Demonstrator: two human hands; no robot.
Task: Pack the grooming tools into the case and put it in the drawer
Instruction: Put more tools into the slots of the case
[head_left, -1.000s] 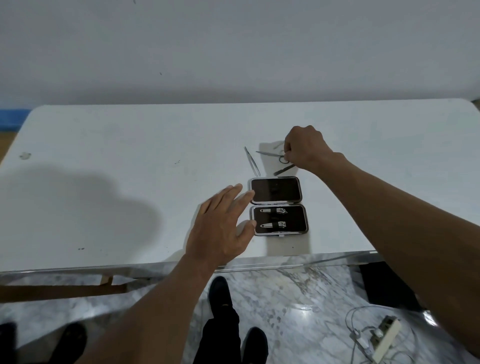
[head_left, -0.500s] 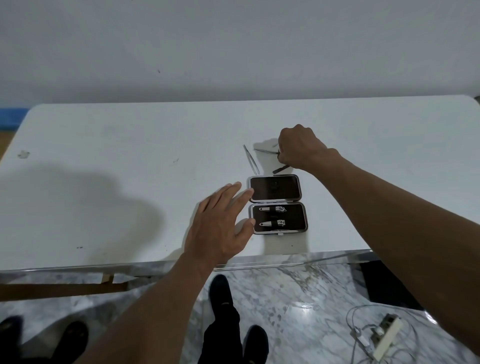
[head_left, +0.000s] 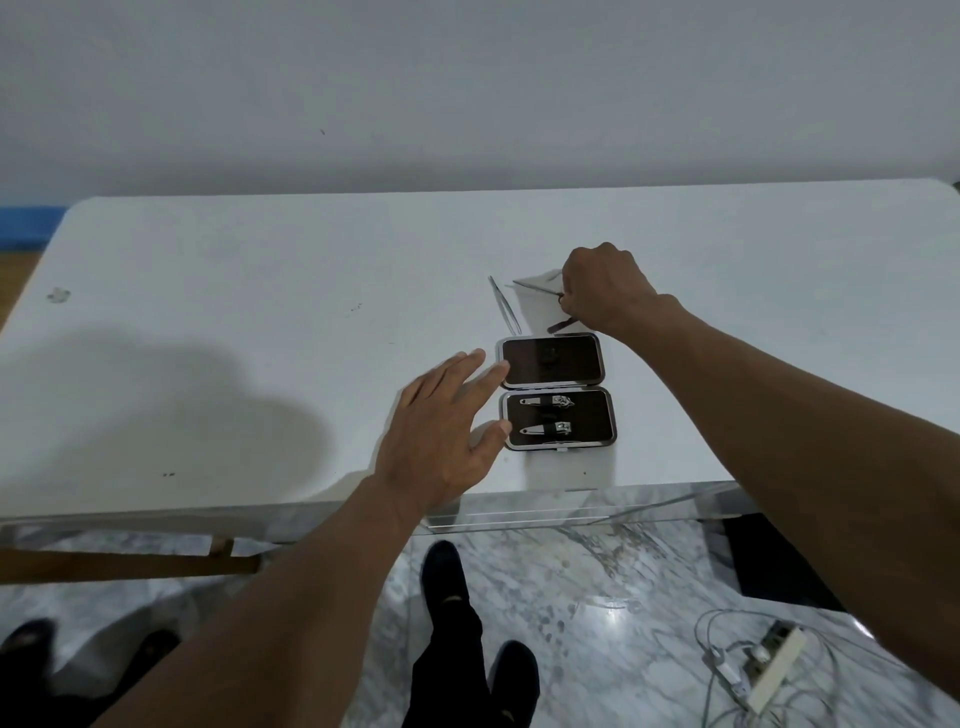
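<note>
An open dark case (head_left: 556, 397) with a silver rim lies flat near the table's front edge. Two nail clippers (head_left: 548, 414) sit strapped in its near half; the far half (head_left: 550, 360) holds nothing. Behind it lie tweezers (head_left: 505, 312) and a dark tool (head_left: 562, 326). My right hand (head_left: 605, 291) is closed on small scissors (head_left: 535, 285), whose blades point left just above the table. My left hand (head_left: 447, 434) hovers open, fingers spread, touching the case's left edge.
The white table (head_left: 260, 338) runs wide to the left, with my shadow on it. A clear acrylic part (head_left: 571, 512) hangs under the front edge. On the marble floor lie a power strip with cables (head_left: 763, 670) and shoes.
My right hand has closed on the scissors and lifted them slightly, drawing them a little to the right. My left hand stays beside the case.
</note>
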